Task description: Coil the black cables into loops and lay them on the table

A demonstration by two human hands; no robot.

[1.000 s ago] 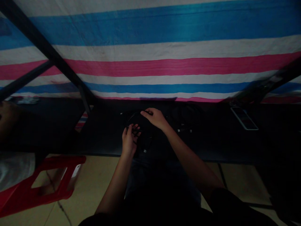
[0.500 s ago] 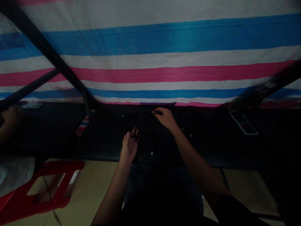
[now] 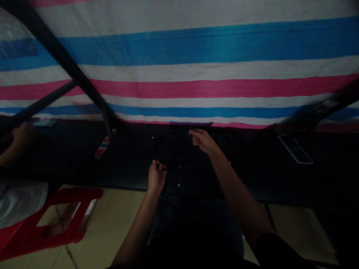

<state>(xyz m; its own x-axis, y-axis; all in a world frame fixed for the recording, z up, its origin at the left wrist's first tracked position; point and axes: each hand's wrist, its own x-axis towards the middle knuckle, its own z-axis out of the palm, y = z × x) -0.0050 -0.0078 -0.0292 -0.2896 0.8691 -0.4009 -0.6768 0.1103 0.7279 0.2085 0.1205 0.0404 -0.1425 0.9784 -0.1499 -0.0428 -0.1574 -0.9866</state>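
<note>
A thin black cable [image 3: 167, 147] lies in loose loops above the dark tabletop [image 3: 126, 172], between my two hands. My left hand [image 3: 157, 175] is at the lower left of the loops, its fingers curled round the cable. At the upper right of the loops, my right hand [image 3: 203, 140] pinches the cable between thumb and forefinger. One light-coloured cable plug [image 3: 179, 185] hangs or lies near the front edge, right of my left hand. Another small plug [image 3: 152, 138] shows at the back left. The dark scene hides much of the cable.
A phone [image 3: 295, 149] lies on the right. More dark cable [image 3: 231, 142] is faintly visible beyond my right hand. Black frame bars [image 3: 67, 71] stand before a striped sheet [image 3: 196, 89]. At the left are another person's hand [image 3: 22, 138] and a red stool [image 3: 67, 231].
The cable loops are spread wider. My right hand has moved slightly right, and my left hand has turned with its fingers curled more. The view has shifted a little.
</note>
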